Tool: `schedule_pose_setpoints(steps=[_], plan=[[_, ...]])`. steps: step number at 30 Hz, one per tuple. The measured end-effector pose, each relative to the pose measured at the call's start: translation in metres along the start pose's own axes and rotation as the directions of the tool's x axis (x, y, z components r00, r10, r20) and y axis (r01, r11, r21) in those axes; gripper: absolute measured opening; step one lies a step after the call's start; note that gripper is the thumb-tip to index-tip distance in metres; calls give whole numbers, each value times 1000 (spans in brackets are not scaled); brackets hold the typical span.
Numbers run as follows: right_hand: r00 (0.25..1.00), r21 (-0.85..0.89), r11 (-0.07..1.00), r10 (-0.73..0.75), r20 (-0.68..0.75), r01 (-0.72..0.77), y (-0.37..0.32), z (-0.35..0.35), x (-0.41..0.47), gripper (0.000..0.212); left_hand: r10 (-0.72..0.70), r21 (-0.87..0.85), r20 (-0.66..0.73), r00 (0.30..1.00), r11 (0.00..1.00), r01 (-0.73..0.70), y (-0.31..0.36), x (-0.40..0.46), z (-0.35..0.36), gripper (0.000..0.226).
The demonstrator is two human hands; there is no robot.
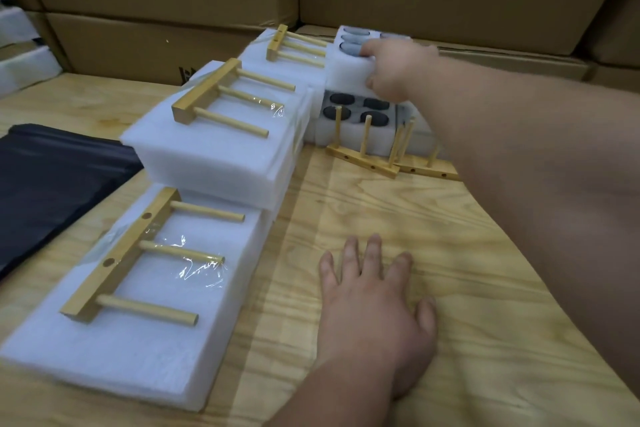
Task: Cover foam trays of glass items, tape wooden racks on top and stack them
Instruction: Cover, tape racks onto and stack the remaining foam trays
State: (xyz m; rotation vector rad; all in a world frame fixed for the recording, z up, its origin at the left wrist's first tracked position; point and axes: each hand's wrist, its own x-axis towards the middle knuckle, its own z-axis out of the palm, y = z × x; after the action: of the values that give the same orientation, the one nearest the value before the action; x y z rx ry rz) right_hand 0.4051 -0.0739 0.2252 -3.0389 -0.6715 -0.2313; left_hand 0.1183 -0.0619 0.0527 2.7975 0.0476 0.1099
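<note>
Head view gives us the uncovered foam tray (349,69) at the far end of the bench (381,218), sitting on top of another open tray (353,128) whose dark pockets show beneath it. Our right hand (398,69) is the one on it: it reaches far forward and grips the near right corner, fingers (369,49) curled over the top edge and thumb on the side wall. The tray's long axis runs away from us, so we judge pulling it back toward us to be the natural move. Our left hand (375,302) lies flat on the bare bench, fingers spread, holding nothing, much nearer to us. Two loose wooden racks (367,163) stand just before the trays; three covered, taped trays (214,149) line the left.
</note>
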Motion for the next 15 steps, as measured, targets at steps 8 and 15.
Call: schedule_pose_setpoints(steps=[8,15], plan=[[983,58,998,-12,-184,23,20,-62,-54,45,-2,23,-25,1000,1000,2,-1,-2,-2,71],[978,122,992,20,-209,6,39,-69,-134,45,-10,36,-11,1000,999,10,1,-4,-5,69]])
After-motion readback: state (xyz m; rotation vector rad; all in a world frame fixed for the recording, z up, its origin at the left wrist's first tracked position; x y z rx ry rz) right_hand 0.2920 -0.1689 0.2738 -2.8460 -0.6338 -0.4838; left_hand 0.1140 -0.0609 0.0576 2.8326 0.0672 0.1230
